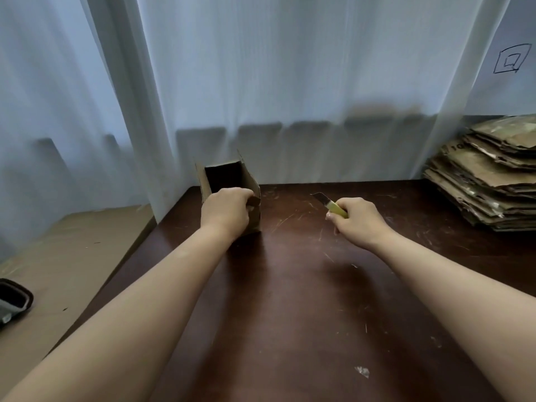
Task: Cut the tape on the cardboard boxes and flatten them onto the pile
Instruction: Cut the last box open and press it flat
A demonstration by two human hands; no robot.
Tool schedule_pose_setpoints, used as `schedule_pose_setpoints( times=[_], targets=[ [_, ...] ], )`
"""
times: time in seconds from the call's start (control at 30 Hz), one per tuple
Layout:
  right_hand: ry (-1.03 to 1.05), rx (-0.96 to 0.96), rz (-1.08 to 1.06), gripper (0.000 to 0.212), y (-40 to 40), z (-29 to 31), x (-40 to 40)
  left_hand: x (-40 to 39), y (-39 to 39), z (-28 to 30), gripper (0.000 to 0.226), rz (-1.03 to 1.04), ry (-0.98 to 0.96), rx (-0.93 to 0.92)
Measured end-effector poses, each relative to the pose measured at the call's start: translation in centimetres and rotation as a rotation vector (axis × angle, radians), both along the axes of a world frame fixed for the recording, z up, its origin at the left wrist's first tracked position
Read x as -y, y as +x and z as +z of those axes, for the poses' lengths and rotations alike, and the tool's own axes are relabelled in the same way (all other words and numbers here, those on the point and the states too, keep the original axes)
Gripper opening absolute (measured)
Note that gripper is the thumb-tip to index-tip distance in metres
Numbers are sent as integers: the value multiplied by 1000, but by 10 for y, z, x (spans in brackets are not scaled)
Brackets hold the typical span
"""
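Pale curtains hang behind a dark, scratched table (290, 285). Small box (232, 184) stands at the far left edge, top open, flaps up. My left hand (224, 211) curls over its near rim, holding it. My right hand (355, 219) is closed round a yellow knife (333, 206), blade out, just beside the box and clear of it. Box looks light, thin-walled, easily crushed; best held by the rim or side walls. Pile (487, 175) sits far right. Print on one sheet, unreadable. Square doodle on a paper (512, 58) at upper right.
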State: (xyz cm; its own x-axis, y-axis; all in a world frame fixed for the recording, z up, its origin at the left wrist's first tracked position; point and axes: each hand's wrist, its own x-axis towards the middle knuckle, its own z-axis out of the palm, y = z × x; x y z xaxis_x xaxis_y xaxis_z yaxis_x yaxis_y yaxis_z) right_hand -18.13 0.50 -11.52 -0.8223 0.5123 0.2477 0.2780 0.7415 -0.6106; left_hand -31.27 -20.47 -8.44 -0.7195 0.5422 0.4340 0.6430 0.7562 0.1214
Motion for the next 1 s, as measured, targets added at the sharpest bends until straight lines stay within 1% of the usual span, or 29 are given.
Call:
schedule_pose_setpoints(
  times=[0.1, 0.2, 0.27, 0.37, 0.47, 0.5, 0.57, 0.63, 0.7, 0.77, 0.87, 0.93, 1.0],
  targets=[
    [13, -28, -66, 17, 14, 2, -1, -3, 17, -7, 35, -199, 95, -50],
    [13, -149, -236, 17, 35, 10, -7, -16, 43, -6, 39, -513, 144, -105],
    [2, -228, -326, 20, 53, 15, -15, -29, 64, -7, 42, -676, 201, -70],
    [48, -270, -390, 18, 82, 18, -30, -55, 97, -14, 41, -814, 338, 2],
    [78, -296, -448, 18, 104, 20, -40, -74, 119, -21, 33, -829, 508, 222],
    [79, -303, -458, 19, 109, 19, -43, -77, 120, -25, 27, -801, 533, 274],
    [81, -287, -450, 17, 117, 16, -45, -79, 114, -31, 21, -685, 505, 287],
    [72, -256, -437, 17, 122, 11, -46, -75, 106, -29, 36, -568, 462, 300],
    [46, -256, -448, 18, 127, 7, -47, -71, 108, -19, 53, -565, 444, 282],
    [10, -264, -474, 20, 130, 3, -48, -72, 123, -9, 61, -592, 427, 214],
    [-12, -226, -475, 28, 133, -4, -47, -81, 153, -7, 59, -658, 415, -58],
    [-35, -215, -459, 32, 133, -7, -47, -94, 166, -17, 53, -732, 302, -215],
    [-89, -233, -442, 35, 132, -8, -49, -105, 168, -29, 48, -723, 172, -283]
  ],
)
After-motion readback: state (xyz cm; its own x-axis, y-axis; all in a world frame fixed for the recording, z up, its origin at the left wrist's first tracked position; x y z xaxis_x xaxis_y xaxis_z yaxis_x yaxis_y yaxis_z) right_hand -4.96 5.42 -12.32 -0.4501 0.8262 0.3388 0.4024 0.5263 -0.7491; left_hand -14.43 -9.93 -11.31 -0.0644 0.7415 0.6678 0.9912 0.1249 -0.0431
